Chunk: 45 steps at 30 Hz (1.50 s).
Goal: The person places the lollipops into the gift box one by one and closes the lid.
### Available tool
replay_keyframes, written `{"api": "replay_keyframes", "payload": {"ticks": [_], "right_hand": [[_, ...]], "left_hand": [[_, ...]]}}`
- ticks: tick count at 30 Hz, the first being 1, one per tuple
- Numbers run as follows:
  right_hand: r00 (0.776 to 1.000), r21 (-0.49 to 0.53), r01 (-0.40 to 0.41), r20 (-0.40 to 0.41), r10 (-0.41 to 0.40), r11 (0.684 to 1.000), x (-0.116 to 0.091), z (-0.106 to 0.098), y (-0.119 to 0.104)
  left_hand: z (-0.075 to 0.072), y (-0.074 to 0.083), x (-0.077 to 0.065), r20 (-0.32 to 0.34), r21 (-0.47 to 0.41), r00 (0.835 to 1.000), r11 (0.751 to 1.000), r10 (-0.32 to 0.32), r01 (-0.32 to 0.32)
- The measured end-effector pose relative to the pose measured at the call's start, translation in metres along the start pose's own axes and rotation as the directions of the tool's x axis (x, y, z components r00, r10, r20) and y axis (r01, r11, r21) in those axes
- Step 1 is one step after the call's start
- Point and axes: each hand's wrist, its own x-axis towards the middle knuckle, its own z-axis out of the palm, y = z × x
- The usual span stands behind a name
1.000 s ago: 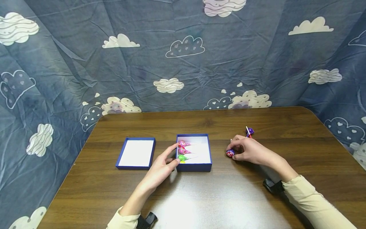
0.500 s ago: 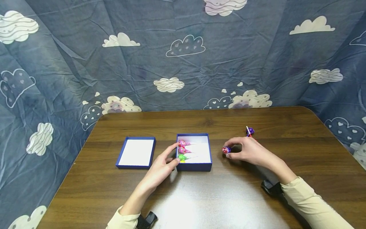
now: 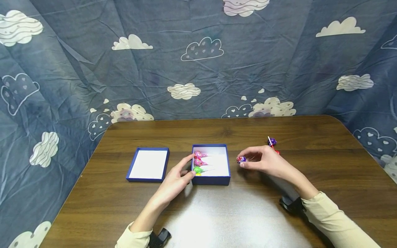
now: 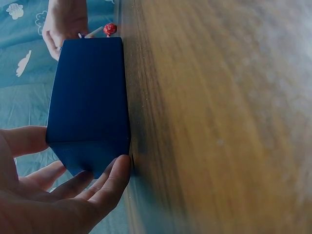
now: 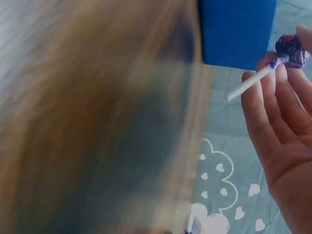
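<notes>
A blue box (image 3: 214,181) with a white inside stands in the middle of the table. My left hand (image 3: 172,182) holds its left side, thumb at one corner and fingers at the other, as the left wrist view confirms. Along that side lie pink lollipops (image 3: 198,162), a green lollipop (image 3: 198,170) and something yellow, partly hidden. To the right of the box, my right hand (image 3: 268,160) pinches a purple-and-red wrapped lollipop (image 3: 241,159) by its head. In the right wrist view that lollipop (image 5: 291,51) has its white stick pointing away from the fingers.
The shallow blue lid (image 3: 147,164), white side up, lies left of the box. Behind my right hand are a purple lollipop (image 3: 272,141) and a red lollipop (image 3: 277,151). A blue cloud-print cloth (image 3: 201,79) hangs behind the wooden table (image 3: 108,206).
My right hand has moved left toward the box with the purple-and-red lollipop, leaving the purple and red ones behind. The left hand stays at the box's side.
</notes>
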Motion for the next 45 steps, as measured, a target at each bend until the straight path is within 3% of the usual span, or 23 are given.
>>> {"api": "replay_keyframes", "payload": {"ticks": [6, 14, 21, 32, 38, 45], "right_hand": [[0.998, 0.189, -0.007, 0.056, -0.004, 0.982, 0.004, 0.000, -0.009], [0.999, 0.300, 0.029, 0.011, -0.034, 0.953, 0.012, 0.005, -0.020], [0.996, 0.314, 0.085, -0.038, -0.077, 0.946, 0.021, 0.014, -0.034], [0.993, 0.355, 0.122, -0.041, -0.115, 0.927, 0.034, 0.028, -0.066], [0.992, 0.333, 0.127, -0.054, -0.116, 0.934, 0.040, 0.036, -0.081], [0.986, 0.184, 0.159, -0.088, -0.145, 0.970, 0.047, 0.046, -0.079]], "left_hand": [[0.000, -0.001, 0.001, -0.006, 0.002, 1.000, 1.000, 0.014, -0.014], [0.000, 0.000, 0.000, 0.001, 0.002, 1.000, 1.000, 0.010, -0.010], [-0.001, 0.001, 0.000, 0.001, -0.002, 1.000, 1.000, 0.012, -0.012], [-0.001, 0.000, 0.000, -0.008, 0.016, 1.000, 1.000, 0.017, -0.017], [-0.002, 0.019, -0.007, 0.000, 0.008, 1.000, 1.000, 0.011, -0.011], [-0.004, 0.036, -0.015, 0.005, 0.015, 1.000, 1.000, 0.008, -0.008]]}}
